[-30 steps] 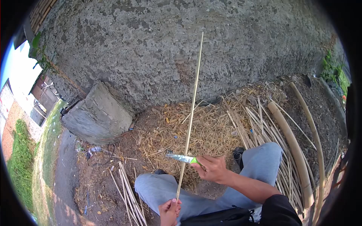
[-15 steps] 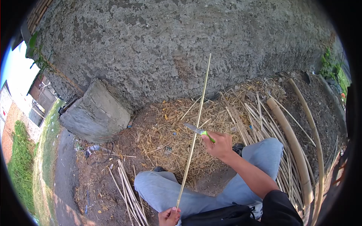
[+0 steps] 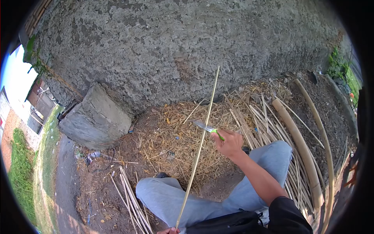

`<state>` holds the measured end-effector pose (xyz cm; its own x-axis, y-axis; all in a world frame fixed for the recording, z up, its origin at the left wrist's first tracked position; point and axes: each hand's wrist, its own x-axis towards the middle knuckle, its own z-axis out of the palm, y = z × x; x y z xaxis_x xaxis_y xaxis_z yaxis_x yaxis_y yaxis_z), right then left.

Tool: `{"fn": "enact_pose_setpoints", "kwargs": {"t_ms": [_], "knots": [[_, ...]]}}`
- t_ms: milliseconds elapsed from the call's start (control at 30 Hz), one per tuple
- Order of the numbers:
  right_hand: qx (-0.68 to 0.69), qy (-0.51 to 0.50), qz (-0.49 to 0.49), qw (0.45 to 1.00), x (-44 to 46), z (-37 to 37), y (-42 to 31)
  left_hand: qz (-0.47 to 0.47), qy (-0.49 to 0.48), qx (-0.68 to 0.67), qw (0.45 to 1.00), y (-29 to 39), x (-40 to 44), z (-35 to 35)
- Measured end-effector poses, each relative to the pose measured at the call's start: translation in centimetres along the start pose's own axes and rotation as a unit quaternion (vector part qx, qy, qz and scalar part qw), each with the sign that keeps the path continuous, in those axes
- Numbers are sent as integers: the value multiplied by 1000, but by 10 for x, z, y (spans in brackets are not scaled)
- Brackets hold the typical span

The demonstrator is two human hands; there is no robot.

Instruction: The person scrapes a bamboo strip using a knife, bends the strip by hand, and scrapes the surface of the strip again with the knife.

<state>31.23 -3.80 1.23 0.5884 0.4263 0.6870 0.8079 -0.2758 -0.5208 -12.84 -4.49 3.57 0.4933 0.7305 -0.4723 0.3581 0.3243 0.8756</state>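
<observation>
Rough cement wall (image 3: 187, 46) bounds the far edge of the ground (image 3: 218, 189); straw-like shavings (image 3: 171, 148) litter it up to there. Concrete block (image 3: 97, 121) sits against the wall, toward the ground's far left corner. Thick bamboo pole (image 3: 299, 148) lies along the right edge, next to a heap of split bamboo strips (image 3: 269, 134). Held bamboo strip (image 3: 193, 171) is in the air, slanting from the near edge toward the wall. Green-handled knife (image 3: 209, 129): blade crosses the strip past mid-length; contact can't be confirmed. Right hand (image 3: 229, 143): fingers wrapped round the handle. Left hand (image 3: 169, 231): mostly out of frame, visible fingers pinching the strip's near end. My read: shaving step. Another stroke calls for a firm left pinch, shallow blade angle.
</observation>
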Motion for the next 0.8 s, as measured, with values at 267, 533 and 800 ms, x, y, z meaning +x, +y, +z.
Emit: {"fn": "enact_pose_setpoints", "kwargs": {"t_ms": [267,533,800], "knots": [[-27,-8,-14,1000,-3,13,2,-17,3,22,1000,14,-6,3],[-8,-27,-28,999,-13,21,-1,-67,27,-27,997,-4,-8,-7],[-4,-72,-93,993,-17,10,-18,-72,23,-17,997,-6,-5,-4]]}}
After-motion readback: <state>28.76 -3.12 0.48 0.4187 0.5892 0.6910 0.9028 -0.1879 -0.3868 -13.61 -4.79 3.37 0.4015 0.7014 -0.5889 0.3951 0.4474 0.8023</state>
